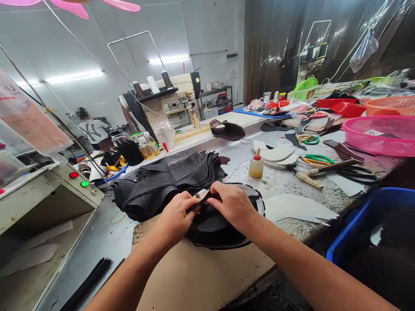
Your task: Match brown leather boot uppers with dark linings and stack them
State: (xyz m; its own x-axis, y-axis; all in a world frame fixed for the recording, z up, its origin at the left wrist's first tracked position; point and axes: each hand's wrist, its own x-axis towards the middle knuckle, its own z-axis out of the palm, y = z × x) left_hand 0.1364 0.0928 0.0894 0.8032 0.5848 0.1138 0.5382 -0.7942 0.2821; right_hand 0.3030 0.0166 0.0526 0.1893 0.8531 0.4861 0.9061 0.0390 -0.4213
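Both hands pinch the raised edge of a black shoe upper (214, 222), which rests on a tan board (191, 268). My left hand (180, 214) is closed on the edge at its near left side, thumb on top. My right hand (235, 205) is closed on the same edge just to the right, fingertips almost meeting the left ones. A pale strip shows along the upper's right inside. Behind the hands lies a stack of black fabric pieces (168, 177). A small glue bottle (256, 166) with a red collar stands beyond my right hand.
White cut pieces (298, 207), a hammer (309, 178) and scissors with green handles (319, 159) lie to the right. A pink basket (382, 138) and blue bin (356, 216) stand at the right edge. A sewing machine (155, 103) is behind; a person (94, 129) sits far left.
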